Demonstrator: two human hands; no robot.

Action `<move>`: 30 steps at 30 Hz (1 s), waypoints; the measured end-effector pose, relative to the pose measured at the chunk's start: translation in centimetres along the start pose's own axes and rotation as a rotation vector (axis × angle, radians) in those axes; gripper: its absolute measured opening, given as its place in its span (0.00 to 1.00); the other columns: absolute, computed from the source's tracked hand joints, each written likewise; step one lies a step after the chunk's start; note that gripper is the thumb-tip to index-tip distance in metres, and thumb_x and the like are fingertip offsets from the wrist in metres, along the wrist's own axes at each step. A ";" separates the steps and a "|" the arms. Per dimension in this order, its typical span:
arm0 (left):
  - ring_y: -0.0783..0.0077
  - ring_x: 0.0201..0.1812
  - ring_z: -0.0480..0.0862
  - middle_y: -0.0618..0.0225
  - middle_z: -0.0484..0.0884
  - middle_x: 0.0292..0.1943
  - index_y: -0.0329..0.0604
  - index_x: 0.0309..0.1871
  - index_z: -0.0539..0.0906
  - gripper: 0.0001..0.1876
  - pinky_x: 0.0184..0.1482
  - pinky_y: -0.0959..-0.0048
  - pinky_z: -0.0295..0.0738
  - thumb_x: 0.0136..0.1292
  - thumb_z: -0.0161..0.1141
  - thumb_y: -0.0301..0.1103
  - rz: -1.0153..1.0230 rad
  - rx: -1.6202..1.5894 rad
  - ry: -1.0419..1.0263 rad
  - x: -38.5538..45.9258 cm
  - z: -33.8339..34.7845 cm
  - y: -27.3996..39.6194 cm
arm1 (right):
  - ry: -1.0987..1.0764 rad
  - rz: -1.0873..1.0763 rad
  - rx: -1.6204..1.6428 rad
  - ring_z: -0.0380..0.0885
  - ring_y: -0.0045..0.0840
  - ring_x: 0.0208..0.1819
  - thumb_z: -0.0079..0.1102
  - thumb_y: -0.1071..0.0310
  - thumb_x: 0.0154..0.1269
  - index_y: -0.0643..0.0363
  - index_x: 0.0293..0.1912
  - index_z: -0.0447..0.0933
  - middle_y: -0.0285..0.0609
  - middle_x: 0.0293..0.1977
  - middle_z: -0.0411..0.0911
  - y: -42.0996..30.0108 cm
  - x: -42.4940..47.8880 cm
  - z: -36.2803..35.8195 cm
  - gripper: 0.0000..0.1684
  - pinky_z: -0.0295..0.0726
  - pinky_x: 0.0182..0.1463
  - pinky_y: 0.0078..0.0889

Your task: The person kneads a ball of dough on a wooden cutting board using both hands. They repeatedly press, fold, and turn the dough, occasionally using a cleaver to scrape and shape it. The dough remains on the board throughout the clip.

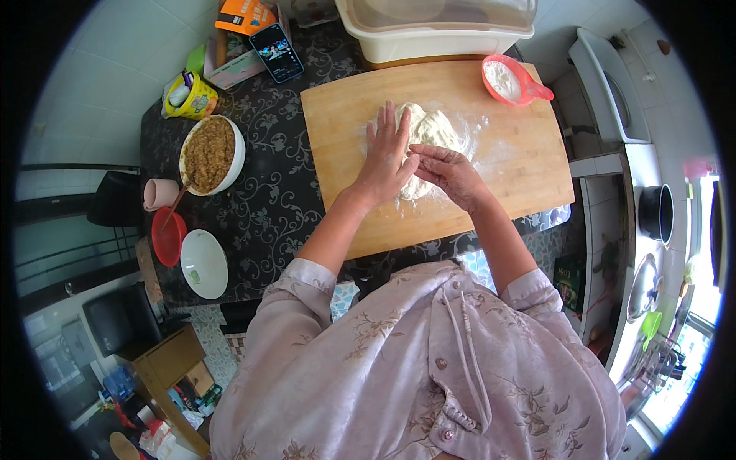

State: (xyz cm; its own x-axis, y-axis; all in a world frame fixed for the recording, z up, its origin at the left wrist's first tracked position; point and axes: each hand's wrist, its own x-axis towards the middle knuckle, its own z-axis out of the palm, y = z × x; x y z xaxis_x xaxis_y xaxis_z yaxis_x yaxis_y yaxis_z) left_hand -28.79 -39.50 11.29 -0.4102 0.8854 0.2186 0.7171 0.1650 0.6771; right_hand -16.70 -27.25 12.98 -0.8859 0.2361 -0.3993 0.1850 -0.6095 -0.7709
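Observation:
A pale lump of dough (435, 131) lies on a floured wooden board (512, 178). My left hand (382, 158) is over the dough's left side, fingers spread and pointing away from me. Its palm faces down, and whether it presses on the dough cannot be told. My right hand (448, 172) is bent inward, its fingertips drawn together at the base of my left thumb and forefinger. Flour or dough clings to its fingers. Whether anything is pinched there is hidden. At the board's far right corner sits a red plastic scoop (526, 86) holding white flour (502, 80).
Left of the board, a white bowl of brown filling (210, 152) stands on the dark patterned tablecloth (270, 172). Near it are a red bowl (167, 238), a white bowl (204, 264) and a pink mug (161, 194). A phone (276, 53) leans behind; a lidded bin (437, 43) backs the board.

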 end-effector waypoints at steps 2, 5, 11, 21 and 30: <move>0.39 0.71 0.37 0.38 0.35 0.70 0.44 0.72 0.42 0.38 0.66 0.41 0.34 0.65 0.50 0.42 -0.020 0.002 0.024 -0.1 0.3 -0.1 | 0.039 -0.002 0.012 0.76 0.26 0.49 0.53 0.70 0.66 0.71 0.52 0.70 0.45 0.47 0.75 0.3 -0.2 0.1 0.18 0.75 0.57 0.25; 0.39 0.71 0.38 0.38 0.38 0.70 0.43 0.71 0.43 0.38 0.66 0.41 0.35 0.65 0.50 0.39 -0.036 -0.038 0.064 -0.1 1.0 -0.2 | 0.095 -0.003 0.017 0.76 0.25 0.50 0.53 0.69 0.66 0.70 0.52 0.71 0.44 0.47 0.76 0.5 -0.3 0.1 0.18 0.75 0.57 0.25; 0.40 0.71 0.43 0.38 0.40 0.69 0.43 0.71 0.44 0.41 0.65 0.40 0.40 0.61 0.57 0.36 -0.099 -0.139 0.120 -0.5 2.1 -0.4 | 0.158 -0.079 -0.094 0.76 0.22 0.43 0.56 0.66 0.65 0.65 0.43 0.74 0.40 0.41 0.76 1.3 -0.4 0.2 0.12 0.76 0.50 0.24; 0.63 0.44 0.77 0.54 0.77 0.44 0.36 0.54 0.73 0.21 0.46 0.69 0.72 0.61 0.60 0.36 -0.322 -0.613 0.250 -1.1 4.3 0.3 | 0.481 -0.074 -0.115 0.74 0.20 0.35 0.58 0.64 0.62 0.59 0.34 0.72 0.37 0.31 0.75 3.6 0.8 -0.7 0.09 0.74 0.40 0.25; 0.84 0.26 0.71 0.75 0.74 0.27 0.42 0.35 0.77 0.10 0.27 0.82 0.66 0.67 0.51 0.38 -0.739 -1.384 0.187 -0.7 5.2 3.6 | 0.598 -0.315 -0.271 0.74 0.18 0.29 0.58 0.67 0.62 0.64 0.44 0.70 0.40 0.33 0.76 4.6 0.9 1.6 0.14 0.73 0.27 0.20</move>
State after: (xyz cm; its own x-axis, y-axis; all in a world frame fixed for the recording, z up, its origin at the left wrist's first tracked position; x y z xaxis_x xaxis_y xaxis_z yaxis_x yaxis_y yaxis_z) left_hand -23.00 -37.22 9.87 -0.5582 0.7109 -0.4278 -0.6702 -0.0825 0.7375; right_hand -17.34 -31.06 9.93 -0.5452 0.7897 -0.2814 0.1272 -0.2538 -0.9589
